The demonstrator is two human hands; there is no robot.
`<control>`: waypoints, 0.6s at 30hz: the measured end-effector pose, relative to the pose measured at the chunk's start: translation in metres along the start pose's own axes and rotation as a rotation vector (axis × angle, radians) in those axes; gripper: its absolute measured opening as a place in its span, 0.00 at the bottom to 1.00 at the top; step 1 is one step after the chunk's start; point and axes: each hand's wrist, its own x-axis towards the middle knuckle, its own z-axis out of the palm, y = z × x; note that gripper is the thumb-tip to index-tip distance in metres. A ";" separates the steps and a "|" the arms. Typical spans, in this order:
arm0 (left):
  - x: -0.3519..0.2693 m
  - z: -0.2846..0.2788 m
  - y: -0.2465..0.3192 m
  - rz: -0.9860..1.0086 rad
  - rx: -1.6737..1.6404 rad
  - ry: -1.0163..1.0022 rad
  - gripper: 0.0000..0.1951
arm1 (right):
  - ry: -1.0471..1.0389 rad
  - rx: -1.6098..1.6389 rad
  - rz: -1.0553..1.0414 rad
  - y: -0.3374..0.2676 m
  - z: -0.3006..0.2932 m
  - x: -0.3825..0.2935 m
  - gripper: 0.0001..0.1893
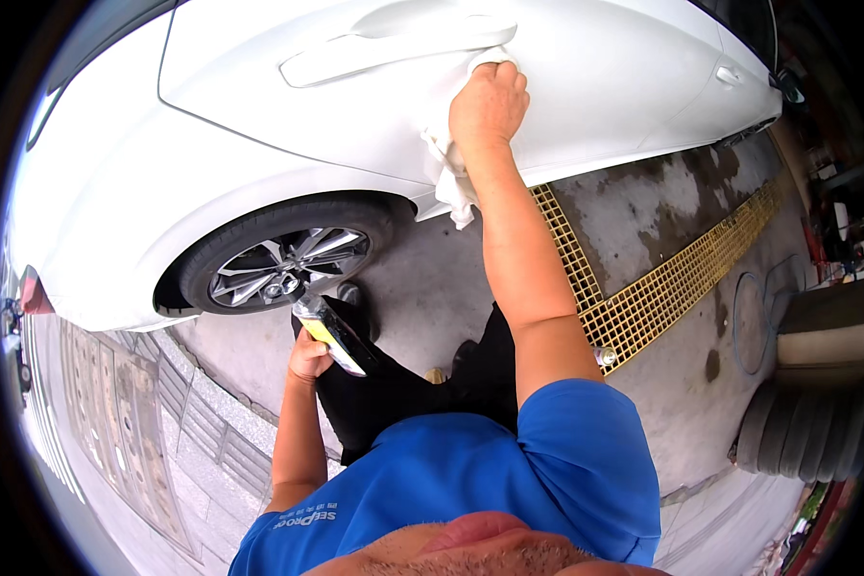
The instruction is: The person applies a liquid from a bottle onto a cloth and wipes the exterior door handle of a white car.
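My right hand [488, 104] is closed on a white cloth [450, 176] and presses it against the side of a white car [374, 122], just below the right end of the door handle [396, 50]. Part of the cloth hangs down under my wrist, past the lower edge of the door. Low at the left, my left hand [309, 356] grips a clear plastic bottle [327, 333] with a yellow label. The bottle is tilted, its top towards the car's wheel [291, 266]. My fingers on the far side of the bottle are partly hidden.
Yellow floor grating [680, 270] runs beside the car on the right, with a spray can [605, 356] at its edge. Farther right are a loop of blue hose [738, 324] and a row of stacked tires [799, 432]. Grey paving [201, 446] lies at the lower left.
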 end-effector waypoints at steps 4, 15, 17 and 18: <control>0.001 0.004 0.001 -0.004 0.009 -0.002 0.37 | -0.035 -0.022 0.013 0.024 -0.011 0.026 0.11; 0.014 0.019 0.003 -0.025 0.048 0.008 0.37 | 0.086 0.002 -0.095 0.026 -0.003 0.033 0.09; 0.021 0.021 0.002 -0.036 0.038 -0.003 0.36 | -0.032 -0.032 -0.129 0.033 -0.011 0.030 0.10; 0.024 0.022 0.000 -0.037 0.041 -0.005 0.36 | -0.016 -0.012 -0.116 0.043 -0.016 0.043 0.09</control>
